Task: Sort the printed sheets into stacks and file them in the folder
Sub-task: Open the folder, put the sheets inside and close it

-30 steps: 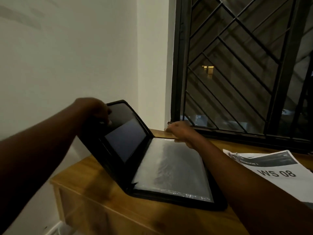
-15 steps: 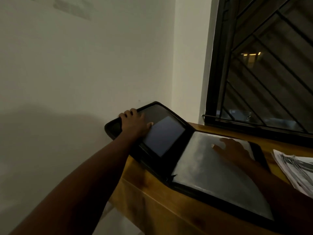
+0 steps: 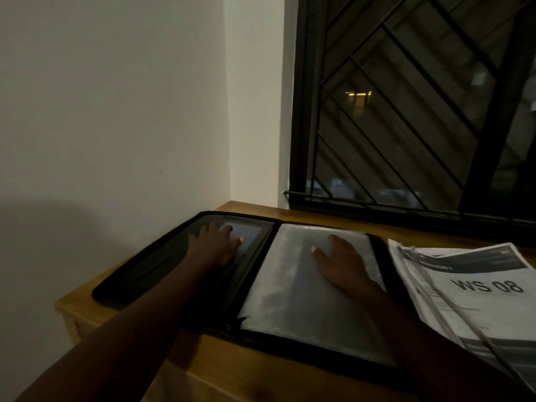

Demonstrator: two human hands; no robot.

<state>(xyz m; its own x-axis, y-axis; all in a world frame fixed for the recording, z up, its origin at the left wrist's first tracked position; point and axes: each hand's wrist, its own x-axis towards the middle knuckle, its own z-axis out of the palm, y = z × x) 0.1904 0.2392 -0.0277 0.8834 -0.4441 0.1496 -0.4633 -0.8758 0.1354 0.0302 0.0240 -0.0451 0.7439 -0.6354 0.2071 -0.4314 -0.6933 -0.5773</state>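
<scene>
Black zip-around folder (image 3: 150, 274) now lies fully open on the wooden table (image 3: 232, 369); its cover was tilted up a second ago. Left hand (image 3: 213, 246) is spread flat on the cover, right hand (image 3: 339, 262) flat on the clear plastic sleeves (image 3: 290, 285). White printed sheets (image 3: 470, 291) are stacked just right of it, unfiled. Looks ready for loading.

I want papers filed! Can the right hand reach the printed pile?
Probably yes: right hand rests on the open black folder; the white printed sheet stack lies just beside, nothing between.

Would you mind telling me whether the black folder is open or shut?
Open and flat: the folder lies spread on the table, left hand on its cover, right hand on the clear sleeves.
</scene>
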